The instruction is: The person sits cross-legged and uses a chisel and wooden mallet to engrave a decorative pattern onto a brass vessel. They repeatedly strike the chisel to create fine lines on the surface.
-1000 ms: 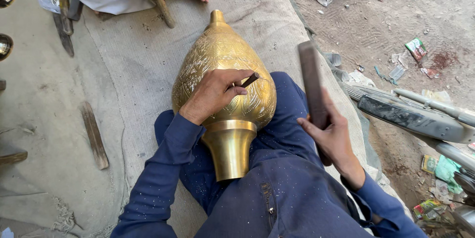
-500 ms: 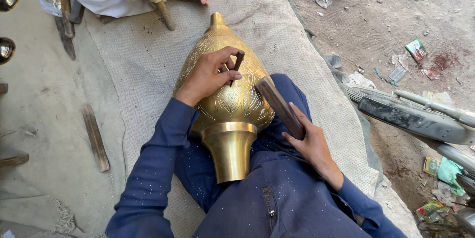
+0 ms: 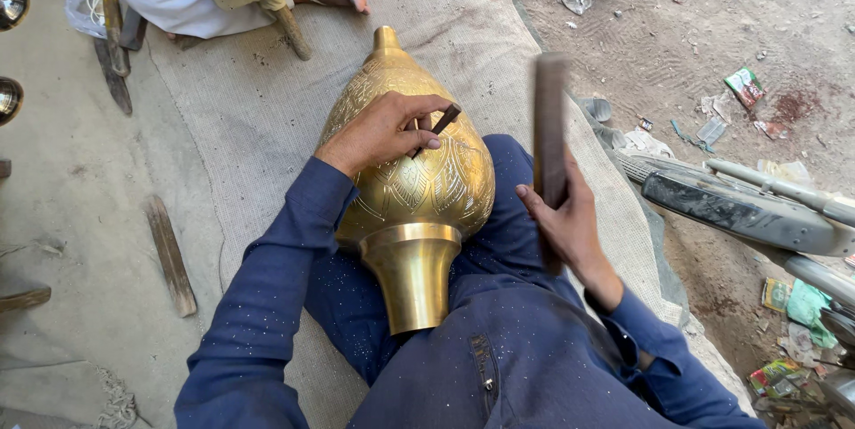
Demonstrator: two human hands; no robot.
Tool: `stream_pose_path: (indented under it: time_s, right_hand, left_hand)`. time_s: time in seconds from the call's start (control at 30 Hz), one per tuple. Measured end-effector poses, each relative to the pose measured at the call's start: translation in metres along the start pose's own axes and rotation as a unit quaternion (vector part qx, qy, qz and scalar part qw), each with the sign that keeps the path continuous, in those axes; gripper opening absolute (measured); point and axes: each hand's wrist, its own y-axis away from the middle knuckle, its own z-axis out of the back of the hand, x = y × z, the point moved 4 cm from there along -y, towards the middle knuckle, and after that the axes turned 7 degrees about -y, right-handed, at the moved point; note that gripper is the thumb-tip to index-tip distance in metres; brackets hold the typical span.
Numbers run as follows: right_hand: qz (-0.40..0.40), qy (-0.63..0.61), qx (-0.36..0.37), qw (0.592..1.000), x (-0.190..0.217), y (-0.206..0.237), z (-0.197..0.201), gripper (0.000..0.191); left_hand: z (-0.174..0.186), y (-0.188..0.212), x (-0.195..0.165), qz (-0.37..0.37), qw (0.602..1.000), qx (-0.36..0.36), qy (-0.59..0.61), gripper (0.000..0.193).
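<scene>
While resting across the person's blue-clad lap, large engraved golden brass vessel (image 3: 405,179), left hand (image 3: 378,130) on its side, fingers clamped on small dark chisel (image 3: 439,123), right hand (image 3: 565,220) gripping raised dark flat wooden striker (image 3: 549,130), burlap mat (image 3: 249,99) beneath.

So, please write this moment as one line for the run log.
left hand: holds chisel on brass vessel | right hand: wooden striker raised | vessel on lap
</scene>
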Motion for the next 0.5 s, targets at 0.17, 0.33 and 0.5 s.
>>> stream_pose_path:
  time_s: [0.17, 0.33, 0.5]
  right_hand:
    - [-0.181, -0.032, 0.049, 0.982, -0.001, -0.029, 0.007, 0.085]
    - [-0.157, 0.078, 0.135, 0.975, 0.017, -0.047, 0.010, 0.084]
    - [-0.002, 0.074, 0.154, 0.985, 0.034, -0.069, 0.013, 0.082]
  left_hand:
    - [0.001, 0.005, -0.002, 0.023, 0.999, -0.045, -0.020, 0.051]
    - [0.000, 0.009, -0.005, 0.044, 0.995, -0.082, -0.043, 0.051]
    - [0.000, 0.012, -0.011, 0.063, 0.989, -0.115, -0.070, 0.051]
